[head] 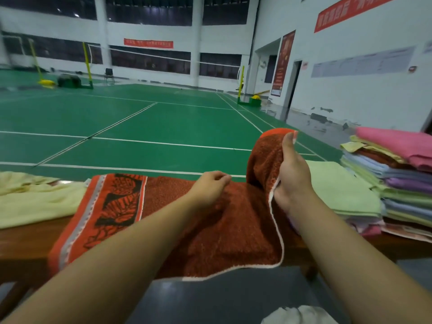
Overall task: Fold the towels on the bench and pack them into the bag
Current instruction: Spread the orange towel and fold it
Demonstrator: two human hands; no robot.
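A rust-red towel point(210, 230) with an orange patterned end band lies spread across the wooden bench point(28, 244) in front of me. My right hand point(292, 174) grips its right end and holds that end lifted upright above the bench. My left hand point(210, 185) rests on the towel's far edge near the middle, its fingers curled and pinching the fabric. The bag is not in view.
A pale yellow towel point(32, 199) lies on the bench at the left. A light green folded towel point(339, 185) and a tall stack of coloured towels point(397, 174) topped by a pink one stand at the right. Beyond the bench is a green badminton court point(140, 122).
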